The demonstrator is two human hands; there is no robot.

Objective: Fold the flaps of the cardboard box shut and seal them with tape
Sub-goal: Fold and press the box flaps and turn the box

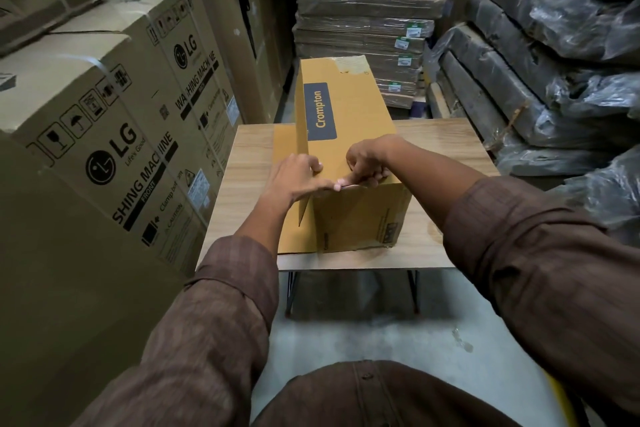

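Cardboard box (349, 149) sits mid-frame on a small wooden table (446, 156), long axis running 12 to 6, i.e. straight away from the person, w/ the near short end facing them. Both hands meet at the near top edge of the box. Left hand (298, 180) comes in from 7 o'clock, fingers mostly straight & lying flat along that near edge, thumb up on the top panel: pressing, not gripping. Right hand (369, 163) comes in from 4 o'clock, fingers curled & pinching at the edge just to the 3 o'clock side of the left fingertips; looks like it's nipping the flap lip or maybe a tape end, can't tell which, too small. No tape roll or dispenser in view. The hands are touching or nearly so, right one slightly farther up the box. A side flap (302, 149) on the 9 o'clock side stands upright along the long axis, not folded down yet; the top panel w/ the dark "Crompton" label (320, 112) lies roughly flat. Judgement: folding is only partly done. Next move prob. turns on that upright flap, which lies at 12 to 11 from the left hand, so left is the nearer one to swing it over toward 3 o'clock while right keeps the near edge pinned. Risk: box sliding along its long axis when pushed.
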